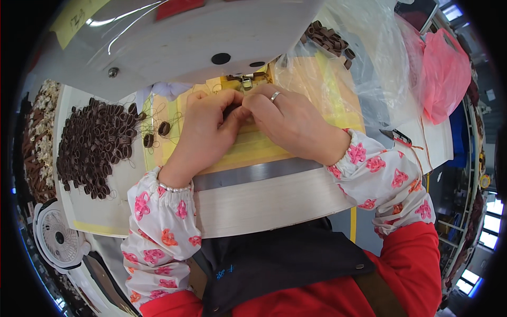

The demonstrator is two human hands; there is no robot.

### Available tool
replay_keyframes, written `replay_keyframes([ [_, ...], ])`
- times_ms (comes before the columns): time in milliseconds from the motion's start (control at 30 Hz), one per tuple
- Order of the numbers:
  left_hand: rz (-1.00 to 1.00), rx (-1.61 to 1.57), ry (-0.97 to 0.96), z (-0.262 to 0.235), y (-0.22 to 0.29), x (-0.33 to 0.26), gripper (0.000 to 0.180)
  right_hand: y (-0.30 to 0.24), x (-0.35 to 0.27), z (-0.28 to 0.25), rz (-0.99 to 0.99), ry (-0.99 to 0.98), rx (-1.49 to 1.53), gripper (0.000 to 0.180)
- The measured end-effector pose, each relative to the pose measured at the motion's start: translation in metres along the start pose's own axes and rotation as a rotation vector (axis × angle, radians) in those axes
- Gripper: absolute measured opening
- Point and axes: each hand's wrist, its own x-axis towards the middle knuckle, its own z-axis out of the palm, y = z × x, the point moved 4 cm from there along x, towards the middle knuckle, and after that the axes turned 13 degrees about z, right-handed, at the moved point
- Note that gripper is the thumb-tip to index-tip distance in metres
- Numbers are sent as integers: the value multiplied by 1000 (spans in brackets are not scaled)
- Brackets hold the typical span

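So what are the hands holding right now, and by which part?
Both hands, left and right, pinch a small dark brown loop between their fingertips, just below the sewing machine's presser foot. Which part of it they grip cannot be told; fingers hide most of it.

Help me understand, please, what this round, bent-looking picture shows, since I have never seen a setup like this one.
The picture comes from a wide-angle camera worn on a person's head, looking down at their own two hands; that lens bends straight edges near the rim. The big white body at the top is a sewing machine, with its metal presser foot just beyond the fingers. The left hand and the right hand, which wears a ring, meet on a yellow work surface and pinch a small dark piece between them; it is mostly hidden. To the left lies a pile of brown loops, and more sit near clear plastic bags at upper right. A pink bag and a small white fan are also visible.
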Motion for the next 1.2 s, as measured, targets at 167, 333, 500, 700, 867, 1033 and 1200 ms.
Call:
replay_keyframes([
  [167,-69,-84,11,-2,1,4,16,12,3,-2,263,25,229,23],
  [333,-53,18,125,-2,-3,6,16,27,8,-2,434,29,304,16],
  [500,-120,53,131,-4,0,11,14,33,12,-1,442,75,296,11],
  [700,-130,78,232,-1,-15,14,19,38,15,-4,450,113,260,9],
  [867,-189,126,209,-3,-12,17,22,40,18,-5,458,111,237,10],
  [1033,-228,107,220,-4,-15,16,23,41,18,-3,420,132,182,11],
  [1200,-275,-25,258,0,-21,16,24,44,18,-4,414,121,185,13],
])
